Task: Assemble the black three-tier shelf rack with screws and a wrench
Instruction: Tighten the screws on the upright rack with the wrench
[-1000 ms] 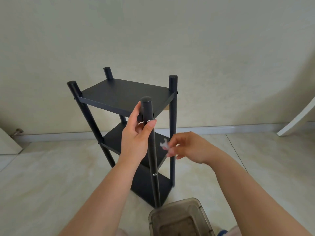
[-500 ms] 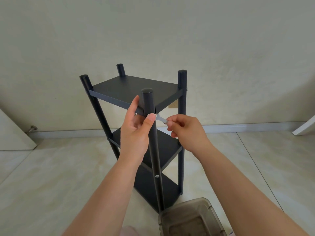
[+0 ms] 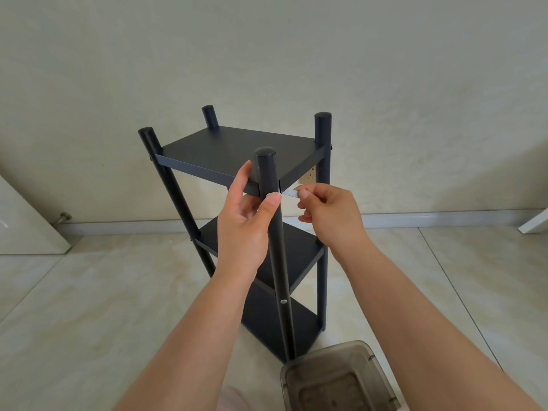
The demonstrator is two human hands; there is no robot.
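The black rack [image 3: 237, 161] stands upright on the tiled floor [image 3: 89, 292] close to the wall, its four posts and long axis running vertical, all three shelves lying level between them; the nearest post [image 3: 271, 221] leans slightly in the wide lens. The left hand [image 3: 246, 226] is wrapped around that post just under the top shelf [image 3: 231, 149], thumb pressed on the front and fingers [image 3: 243, 179] reaching behind the shelf edge, probably to brace the joint so it cannot twist; the right hand [image 3: 329, 218] pinches a small pale wrench [image 3: 289, 192] between thumb and forefinger, the tool lying roughly horizontal with its working end pointing left into the post at the shelf corner, where a screw presumably sits, though it is hidden; a lower screw [image 3: 283, 301] shows on the same post; a smoky plastic box [image 3: 338, 378] waits on the floor by the rack's foot, likely for parts.
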